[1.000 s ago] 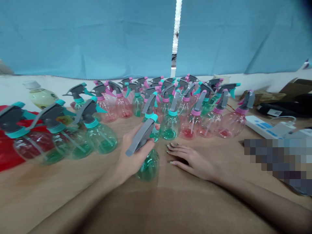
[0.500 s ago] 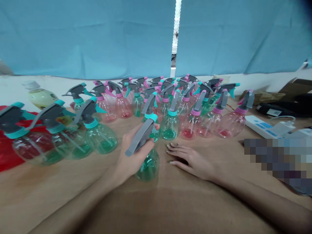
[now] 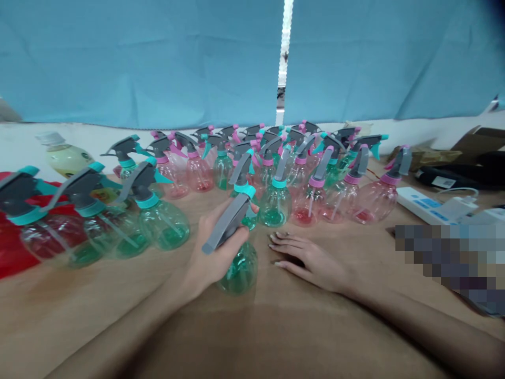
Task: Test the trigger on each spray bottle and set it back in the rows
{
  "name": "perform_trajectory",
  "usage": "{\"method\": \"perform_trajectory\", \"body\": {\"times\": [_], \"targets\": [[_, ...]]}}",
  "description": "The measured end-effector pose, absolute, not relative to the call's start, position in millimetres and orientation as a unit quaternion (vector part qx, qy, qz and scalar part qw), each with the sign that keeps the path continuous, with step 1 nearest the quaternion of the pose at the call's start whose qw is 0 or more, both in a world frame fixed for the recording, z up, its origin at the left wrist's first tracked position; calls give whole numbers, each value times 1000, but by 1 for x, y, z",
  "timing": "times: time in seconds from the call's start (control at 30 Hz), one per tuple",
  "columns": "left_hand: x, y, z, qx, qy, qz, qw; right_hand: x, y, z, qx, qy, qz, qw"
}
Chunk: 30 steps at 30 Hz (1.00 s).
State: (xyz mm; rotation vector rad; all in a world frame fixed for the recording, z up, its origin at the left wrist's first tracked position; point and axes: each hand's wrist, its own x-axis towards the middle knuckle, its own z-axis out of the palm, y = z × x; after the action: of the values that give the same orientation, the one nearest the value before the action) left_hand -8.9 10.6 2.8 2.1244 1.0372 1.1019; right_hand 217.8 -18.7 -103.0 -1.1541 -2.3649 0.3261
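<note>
My left hand is wrapped around the neck of a green spray bottle with a grey and turquoise trigger head. The bottle stands upright on the wooden table, its neck partly hidden by my fingers. To the right, my right hand rests palm down on the tabletop, fingers stretched out, holding nothing. Just beyond it stand another green spray bottle and a pink spray bottle. Left of my left hand is a green spray bottle at the end of a short row.
Several more pink and green spray bottles crowd the back, such as a pink one. A power strip with plugs lies at right. A red bag and a pale yellow bottle are at left. Blue cloth hangs behind.
</note>
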Motion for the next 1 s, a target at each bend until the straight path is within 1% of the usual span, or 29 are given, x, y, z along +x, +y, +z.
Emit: {"method": "perform_trajectory", "body": {"times": [0.43, 1.0], "targets": [[-10, 12, 6, 804, 357, 406, 246, 218, -18, -104, -418, -868, 117, 243], [-9, 10, 2, 773, 396, 405, 287, 217, -19, -102, -413, -866, 123, 253]]}}
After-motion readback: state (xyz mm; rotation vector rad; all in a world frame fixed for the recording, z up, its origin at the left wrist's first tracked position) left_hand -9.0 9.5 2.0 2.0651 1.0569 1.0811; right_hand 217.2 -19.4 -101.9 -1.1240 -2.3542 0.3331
